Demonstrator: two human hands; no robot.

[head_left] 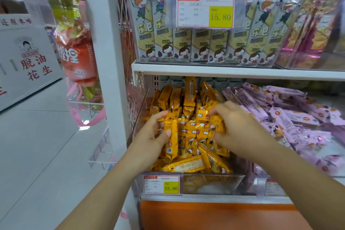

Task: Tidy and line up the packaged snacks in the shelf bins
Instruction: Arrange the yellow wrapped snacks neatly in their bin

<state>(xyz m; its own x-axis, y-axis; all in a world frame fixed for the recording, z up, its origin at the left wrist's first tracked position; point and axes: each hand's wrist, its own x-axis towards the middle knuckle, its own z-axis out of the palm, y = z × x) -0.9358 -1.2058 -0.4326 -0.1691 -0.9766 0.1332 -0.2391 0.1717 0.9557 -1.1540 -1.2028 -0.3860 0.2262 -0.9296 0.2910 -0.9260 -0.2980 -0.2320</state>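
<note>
A clear plastic bin [214,183] on the lower shelf holds a heap of yellow snack packs [190,132], some standing at the back, others lying crooked at the front. My left hand [153,132] grips the left side of a bunch of these packs, thumb on a pack's front. My right hand [233,127] pinches a yellow pack at the right side of the same bunch. Both forearms reach in from below.
A neighbouring bin to the right holds loose purple snack packs [291,119]. On the upper shelf [224,71] stand grey packs [203,43] in a row behind a price tag [205,12]. A white upright post [106,61] and hanging bags [76,52] are on the left.
</note>
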